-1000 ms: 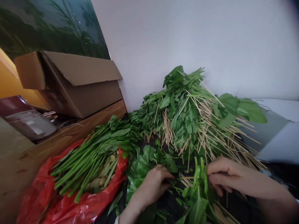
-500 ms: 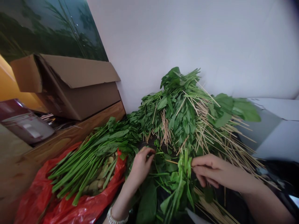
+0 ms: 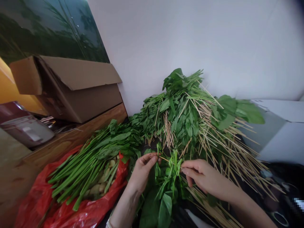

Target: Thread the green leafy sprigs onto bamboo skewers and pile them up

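My right hand [image 3: 201, 175] pinches a thin wooden skewer [image 3: 164, 158], its tip pointing left. Leafy green stalks [image 3: 175, 164] are threaded on it close to my right fingers, their leaves hanging down. On the left, my left hand [image 3: 141, 172] pinches a small green sprig [image 3: 158, 148] by the skewer's tip; whether the tip passes through it is too small to tell. Loose leaves lie beneath both hands. Bare skewers [image 3: 213, 205] lie in a bundle under my right wrist.
Skewered greens [image 3: 187, 117] are heaped against the white wall, sticks pointing right. At left, long-stemmed greens [image 3: 78, 174] lie over a red plastic bag [image 3: 87, 218] with pale, chunky pieces inside. A cardboard box [image 3: 92, 101] stands behind. White boxes [image 3: 292, 136] sit at right.
My right hand has moved left with the skewer and its greens. My left hand has closed in on the skewer's tip, holding the sprig there.
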The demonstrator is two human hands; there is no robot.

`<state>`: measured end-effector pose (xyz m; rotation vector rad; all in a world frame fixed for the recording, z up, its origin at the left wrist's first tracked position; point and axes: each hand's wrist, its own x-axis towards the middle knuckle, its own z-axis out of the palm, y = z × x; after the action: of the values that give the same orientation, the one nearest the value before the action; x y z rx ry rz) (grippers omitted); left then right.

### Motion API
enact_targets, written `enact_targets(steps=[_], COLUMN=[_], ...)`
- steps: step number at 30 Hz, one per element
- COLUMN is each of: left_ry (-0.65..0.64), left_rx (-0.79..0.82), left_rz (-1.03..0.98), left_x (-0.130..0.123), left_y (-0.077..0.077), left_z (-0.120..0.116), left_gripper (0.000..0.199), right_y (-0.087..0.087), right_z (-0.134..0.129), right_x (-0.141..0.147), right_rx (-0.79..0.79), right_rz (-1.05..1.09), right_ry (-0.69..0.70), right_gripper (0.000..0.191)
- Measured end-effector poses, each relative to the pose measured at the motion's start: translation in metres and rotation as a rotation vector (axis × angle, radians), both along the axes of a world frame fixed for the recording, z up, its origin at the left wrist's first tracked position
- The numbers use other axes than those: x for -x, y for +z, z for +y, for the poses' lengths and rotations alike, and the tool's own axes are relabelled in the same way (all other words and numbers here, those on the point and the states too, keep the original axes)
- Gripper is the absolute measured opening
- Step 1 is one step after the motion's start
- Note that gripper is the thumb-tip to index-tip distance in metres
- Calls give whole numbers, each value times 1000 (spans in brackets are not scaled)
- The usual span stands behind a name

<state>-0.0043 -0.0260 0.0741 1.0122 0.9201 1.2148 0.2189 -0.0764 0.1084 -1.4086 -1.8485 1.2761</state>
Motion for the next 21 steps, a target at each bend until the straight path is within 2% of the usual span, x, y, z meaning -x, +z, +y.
enact_targets(steps=[16, 21], left_ry=[17, 56], left_rx=[2, -45], left_rz=[44, 173], left_x=[-1, 0], left_y=[3, 5], left_z=[-2, -3], left_gripper=[28, 26], right_y=[0, 0], right_z=[-2, -2], right_x=[4, 8], right_rx=[-61, -127], right_rz=[-21, -42], right_ry=[-1, -1], right_gripper=[31, 34])
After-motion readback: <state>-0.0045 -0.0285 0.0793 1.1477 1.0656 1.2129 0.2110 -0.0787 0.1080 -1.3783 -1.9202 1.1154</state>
